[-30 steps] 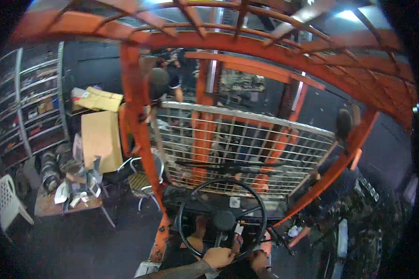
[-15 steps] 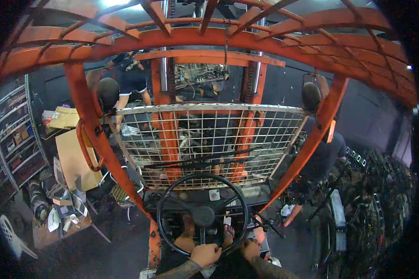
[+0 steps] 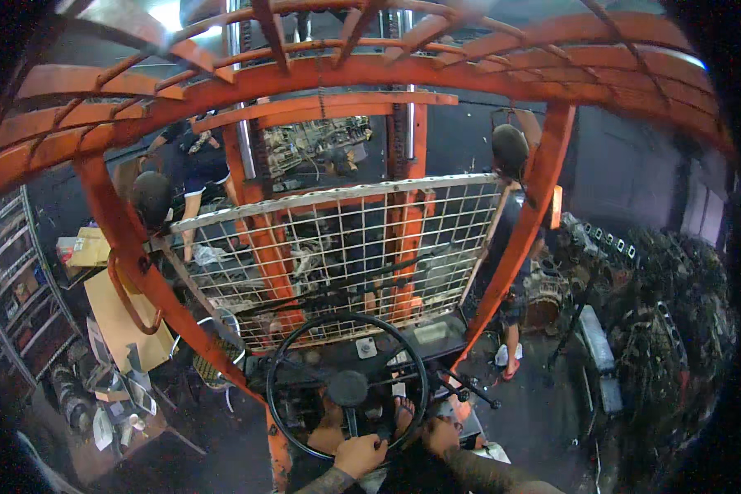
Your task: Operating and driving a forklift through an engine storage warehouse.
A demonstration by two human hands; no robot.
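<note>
The black steering wheel (image 3: 427, 380) of an orange forklift stands in front of me. My left hand (image 3: 360, 455) is closed around the bottom of its rim. Just right of the wheel, low by my leg, my right hand (image 3: 442, 434) has its fingers curled; whether anything is inside them is hidden. Black-knobbed control levers (image 3: 473, 387) stick out beyond that hand, apart from it. Through the wheel my sandalled right foot (image 3: 403, 412) shows near a pedal (image 3: 398, 389).
A white wire guard (image 3: 362, 214) spans the front before the orange mast (image 3: 408, 247). One person (image 3: 193, 165) bends at the far left; another (image 3: 510, 305) stands behind the right post. Metal parts (image 3: 650, 346) pile up at right, cardboard (image 3: 119, 305) and a shelf rack (image 3: 25, 280) at left.
The view has swung right and tilted, so the cab frame and mast sit farther left. The person at right now shows more behind the post. Both hands keep their places.
</note>
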